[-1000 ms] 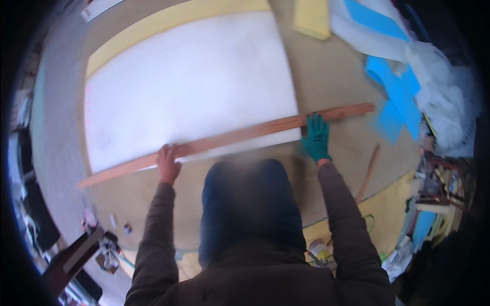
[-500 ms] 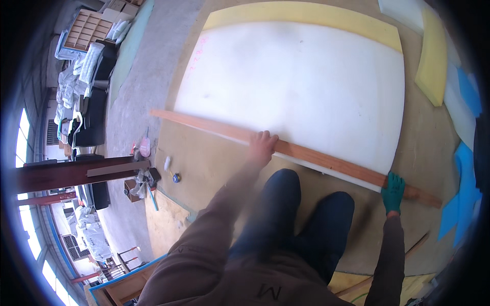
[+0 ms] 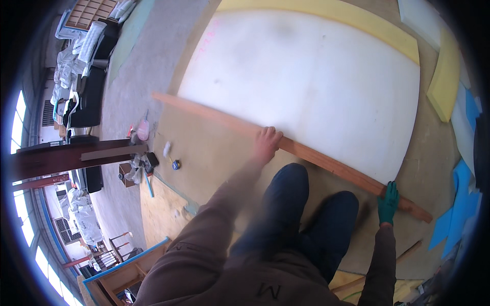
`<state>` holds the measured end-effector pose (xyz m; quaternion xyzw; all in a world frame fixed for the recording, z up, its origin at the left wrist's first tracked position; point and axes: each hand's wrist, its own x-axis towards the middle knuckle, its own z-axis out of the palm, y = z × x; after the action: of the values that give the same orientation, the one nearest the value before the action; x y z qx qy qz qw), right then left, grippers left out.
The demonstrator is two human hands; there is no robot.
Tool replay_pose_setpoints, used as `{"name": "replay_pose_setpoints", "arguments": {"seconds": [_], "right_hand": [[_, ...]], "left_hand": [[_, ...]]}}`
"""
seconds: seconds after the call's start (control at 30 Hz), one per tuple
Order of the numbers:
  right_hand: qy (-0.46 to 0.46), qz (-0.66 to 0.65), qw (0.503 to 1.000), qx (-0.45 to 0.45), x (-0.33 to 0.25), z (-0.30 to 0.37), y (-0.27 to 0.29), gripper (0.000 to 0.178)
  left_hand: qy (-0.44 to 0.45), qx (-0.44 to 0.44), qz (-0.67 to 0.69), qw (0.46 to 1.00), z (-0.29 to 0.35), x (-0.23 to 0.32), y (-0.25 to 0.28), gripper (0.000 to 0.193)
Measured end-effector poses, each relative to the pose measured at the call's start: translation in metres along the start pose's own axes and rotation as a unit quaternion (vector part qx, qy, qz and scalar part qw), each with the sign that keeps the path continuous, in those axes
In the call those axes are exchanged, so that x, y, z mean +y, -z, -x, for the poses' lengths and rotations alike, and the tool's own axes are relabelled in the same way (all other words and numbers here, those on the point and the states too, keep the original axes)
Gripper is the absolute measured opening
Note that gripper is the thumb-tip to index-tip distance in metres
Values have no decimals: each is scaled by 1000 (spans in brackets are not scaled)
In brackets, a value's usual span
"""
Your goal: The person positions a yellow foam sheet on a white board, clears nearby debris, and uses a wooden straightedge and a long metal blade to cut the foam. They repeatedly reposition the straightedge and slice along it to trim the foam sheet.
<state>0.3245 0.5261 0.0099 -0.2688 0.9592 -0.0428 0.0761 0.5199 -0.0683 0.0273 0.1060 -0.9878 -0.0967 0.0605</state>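
A long reddish-brown wooden strip lies aslant along the near edge of a large white foam sheet. My bare left hand grips the strip near its middle, fingers curled over the top. Towards the right end, my right hand in a green glove holds the strip, its fingers reaching over to the far side. The thumb's hold there is partly hidden. Yellow foam borders the sheet's far edge. My knees are just on the near side of the strip.
A blue tape measure and a small white roll-like item lie on the brown board at left. Beyond them stand a dark red post and a cardboard box. Yellow foam and blue foam pieces lie at right.
Both hands have drawn the strip slightly nearer relative to the foam; the white margin that showed on its near side is now gone. The view has also shifted a little.
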Motion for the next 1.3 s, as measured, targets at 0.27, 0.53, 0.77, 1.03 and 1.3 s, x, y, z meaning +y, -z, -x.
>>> {"name": "replay_pose_setpoints", "arguments": {"seconds": [0.27, 0.53, 0.77, 1.03, 1.3], "right_hand": [[82, -18, 994, 76, 0, -6, -13, 56], [2, 14, 1000, -5, -9, -13, 19, 73], [-9, 43, 999, -3, -22, -16, 20, 74], [62, 29, 994, 89, 13, -6, -19, 68], [64, 80, 995, 22, 21, -6, -16, 63]], "left_hand": [[22, -144, 14, 989, -2, -22, 0, 55], [17, -103, 25, 994, -26, 15, 36, 61], [44, -147, 29, 988, -23, 16, 40, 60], [-15, -106, -24, 994, -23, 2, 12, 57], [7, -35, -40, 999, -22, 9, 7, 44]]}}
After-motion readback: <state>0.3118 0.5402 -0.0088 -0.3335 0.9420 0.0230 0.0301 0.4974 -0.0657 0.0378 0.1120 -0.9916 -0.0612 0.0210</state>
